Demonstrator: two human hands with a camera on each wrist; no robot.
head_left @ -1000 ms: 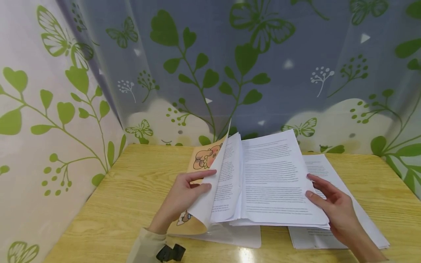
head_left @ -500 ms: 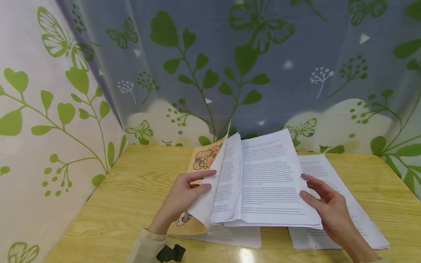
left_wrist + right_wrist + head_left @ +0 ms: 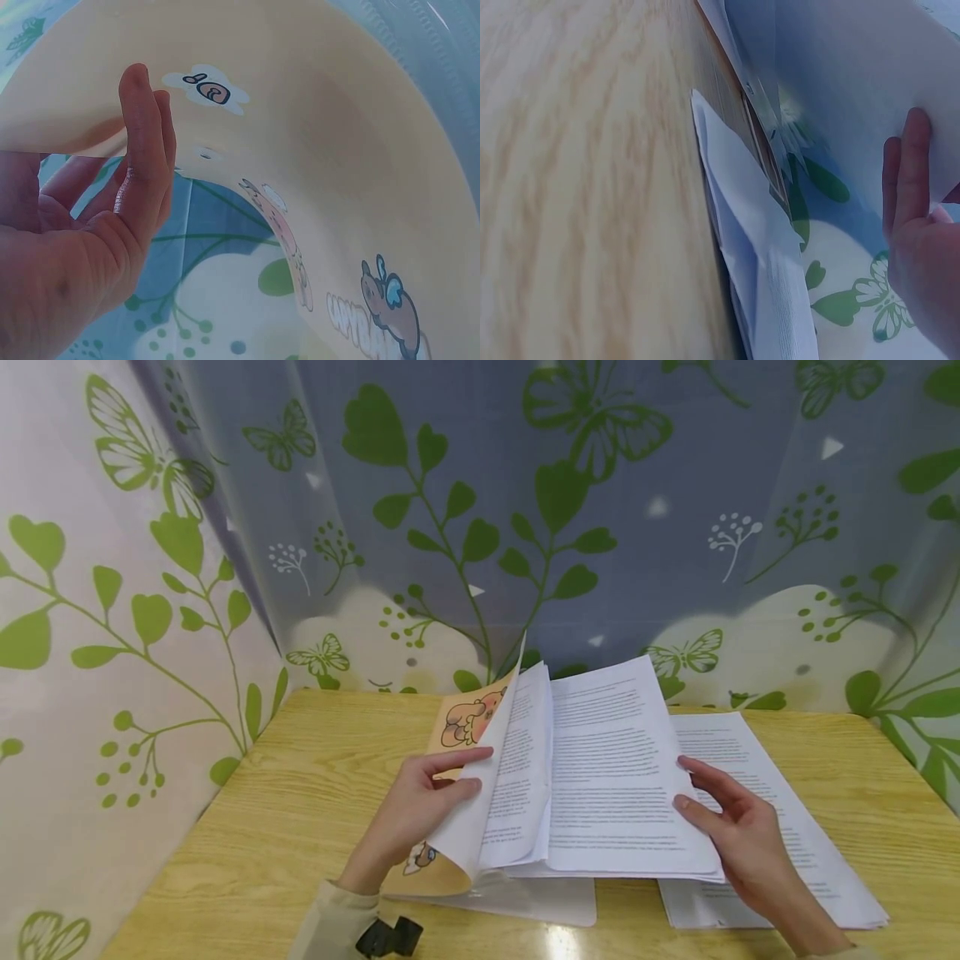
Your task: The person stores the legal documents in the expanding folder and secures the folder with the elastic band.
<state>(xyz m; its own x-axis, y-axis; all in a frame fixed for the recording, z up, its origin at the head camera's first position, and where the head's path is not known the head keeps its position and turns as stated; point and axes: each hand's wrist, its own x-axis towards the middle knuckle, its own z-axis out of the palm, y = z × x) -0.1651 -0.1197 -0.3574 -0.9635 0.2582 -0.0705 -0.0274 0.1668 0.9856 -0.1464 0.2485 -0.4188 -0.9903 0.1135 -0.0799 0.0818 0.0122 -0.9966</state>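
Note:
My left hand (image 3: 420, 806) pinches the bent cover of a tan folder (image 3: 457, 714) printed with cartoon animals, thumb on the white inner side. In the left wrist view the cover (image 3: 322, 112) arches away from the fingers. Inside the folder stand printed pages (image 3: 517, 777). My right hand (image 3: 742, 831) holds a stack of printed sheets (image 3: 611, 777) by its right edge, thumb on the front and fingers behind. The stack's left edge meets the pages in the folder. In the right wrist view, fingers (image 3: 913, 165) lie against the raised sheets' back.
A second stack of printed sheets (image 3: 802, 877) lies on the wooden table (image 3: 247, 827) at the right, partly under my right hand. The folder's clear plastic back part (image 3: 540, 900) lies flat at the front. A patterned curtain (image 3: 465, 485) hangs behind the table.
My right hand has moved a little to the left with the stack of sheets, further into the folder. More of the second stack shows. My left hand has stayed put.

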